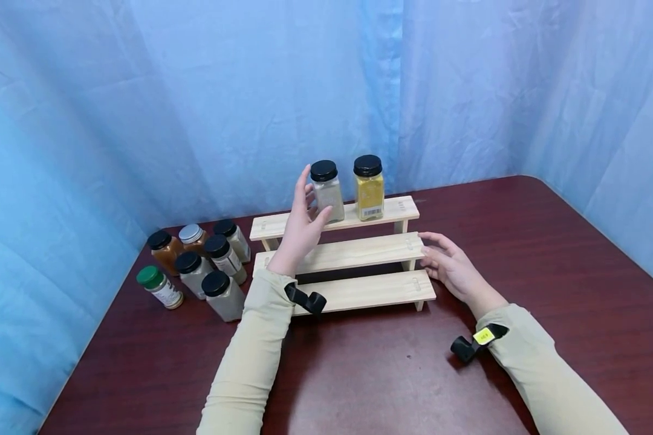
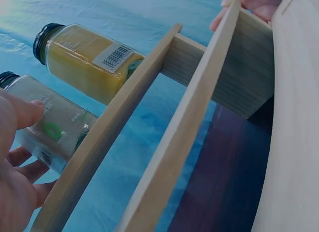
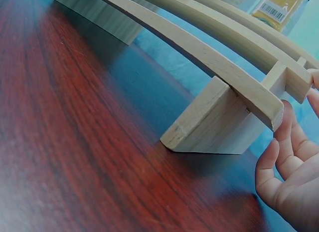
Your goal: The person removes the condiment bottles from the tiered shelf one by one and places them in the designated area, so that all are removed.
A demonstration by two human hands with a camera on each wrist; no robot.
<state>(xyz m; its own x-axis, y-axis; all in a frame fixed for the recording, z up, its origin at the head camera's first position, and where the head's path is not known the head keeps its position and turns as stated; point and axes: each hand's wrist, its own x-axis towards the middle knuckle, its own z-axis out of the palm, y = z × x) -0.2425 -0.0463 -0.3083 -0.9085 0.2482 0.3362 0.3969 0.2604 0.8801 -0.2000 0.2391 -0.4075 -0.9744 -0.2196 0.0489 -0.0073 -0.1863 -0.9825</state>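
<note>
My left hand holds a clear spice jar with a black lid and pale contents, upright on the top tier of a wooden three-tier rack. The thumb lies across its front, and the other fingers reach behind it, partly hidden. Just right of it stands a yellow spice jar, black-lidded, with a barcode label. At the rack's right end, my right hand touches the edges of the tiers with loosely bent fingers. In the right wrist view its thumb sits close to the lowest tier's corner.
Left of the rack several spice jars stand grouped on the dark red table. Among them are a green-lidded jar, a silver-lidded jar and a black-lidded jar near the rack. Blue curtains hang along the table's back and sides.
</note>
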